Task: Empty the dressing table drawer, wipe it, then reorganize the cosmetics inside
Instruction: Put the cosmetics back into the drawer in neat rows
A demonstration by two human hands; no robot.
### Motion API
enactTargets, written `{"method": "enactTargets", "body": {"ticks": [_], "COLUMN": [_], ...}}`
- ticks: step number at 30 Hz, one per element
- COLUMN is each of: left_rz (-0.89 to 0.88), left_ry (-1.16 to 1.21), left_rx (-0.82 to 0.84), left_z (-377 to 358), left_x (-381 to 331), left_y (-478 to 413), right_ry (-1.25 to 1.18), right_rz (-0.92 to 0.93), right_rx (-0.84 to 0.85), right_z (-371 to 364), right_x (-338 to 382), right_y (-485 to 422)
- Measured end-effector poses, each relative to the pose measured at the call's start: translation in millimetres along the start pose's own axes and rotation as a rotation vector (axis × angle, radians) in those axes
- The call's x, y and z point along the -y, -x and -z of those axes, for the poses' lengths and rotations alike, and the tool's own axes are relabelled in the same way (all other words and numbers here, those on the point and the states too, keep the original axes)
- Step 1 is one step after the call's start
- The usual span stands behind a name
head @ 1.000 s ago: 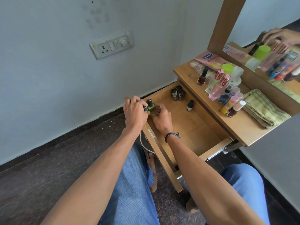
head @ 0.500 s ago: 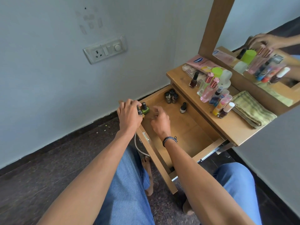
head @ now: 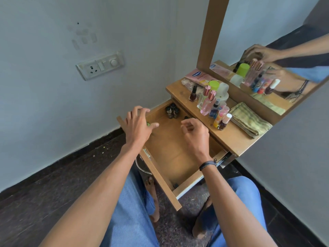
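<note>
Drawer (head: 170,155) open w/ small dark bottles (head: 171,111) in far-left corner. L hand (head: 138,125) spread, R hand (head: 195,133) loosely curled, both holding nothing.

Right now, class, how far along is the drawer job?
Restocking looks begun: small dark bottles stand in the far corner of the drawer, cloth folded aside. In hand: left hand and right hand hover over it, seemingly empty. Left: the tabletop cosmetics go in.
</note>
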State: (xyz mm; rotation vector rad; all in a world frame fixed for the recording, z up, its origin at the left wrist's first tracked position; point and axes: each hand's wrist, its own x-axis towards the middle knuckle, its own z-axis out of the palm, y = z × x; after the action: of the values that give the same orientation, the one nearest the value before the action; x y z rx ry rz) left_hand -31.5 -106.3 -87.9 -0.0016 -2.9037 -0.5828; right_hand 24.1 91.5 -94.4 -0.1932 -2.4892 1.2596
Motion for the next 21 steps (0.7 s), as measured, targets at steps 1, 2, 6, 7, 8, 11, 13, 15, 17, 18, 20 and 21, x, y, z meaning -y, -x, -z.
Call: {"method": "enactTargets", "body": {"ticks": [1,2,6,7,8,11,13,15,17,18,20,21], "left_rz": [-0.017,-0.027,0.027,0.055,0.078,0.101,0.102,0.102,0.09,0.079,0.051,0.039], "left_ry": [0.063,0.144,0.555,0.651,0.724,0.813,0.832,0.845,0.858,0.863,0.861,0.856], "left_rx": [-0.014,-0.013,0.117,0.153,0.192,0.289,0.315,0.326,0.321,0.322,0.336,0.344], "left_z": [1,2,2,-1,-4,-15,-23,-28,-31,-31,-32,-32], "left_x": [-13,-28,-84,-95,-105,-124,-128,-129,-130,-130,-131,-132], "left_y": [-2,-6,-34,-42,-48,-64,-73,-78,-81,-82,-84,-85], "right_ry": [-0.002,-0.004,-0.021,-0.028,-0.031,-0.037,-0.047,-0.056,-0.079,-0.095,-0.097,-0.088], "right_rz": [0.016,0.026,0.019,0.008,-0.001,-0.016,-0.025,-0.013,-0.01,-0.019,-0.073,-0.119], "right_rx": [-0.023,-0.049,-0.147,-0.164,-0.179,-0.208,-0.224,-0.274,-0.369,-0.421,-0.497,-0.507], "right_z": [7,14,39,44,48,57,60,63,67,70,75,78], "right_x": [0,-1,-7,-9,-11,-18,-20,-22,-23,-25,-28,-30], "right_y": [1,2,5,6,6,6,8,11,13,13,10,7]}}
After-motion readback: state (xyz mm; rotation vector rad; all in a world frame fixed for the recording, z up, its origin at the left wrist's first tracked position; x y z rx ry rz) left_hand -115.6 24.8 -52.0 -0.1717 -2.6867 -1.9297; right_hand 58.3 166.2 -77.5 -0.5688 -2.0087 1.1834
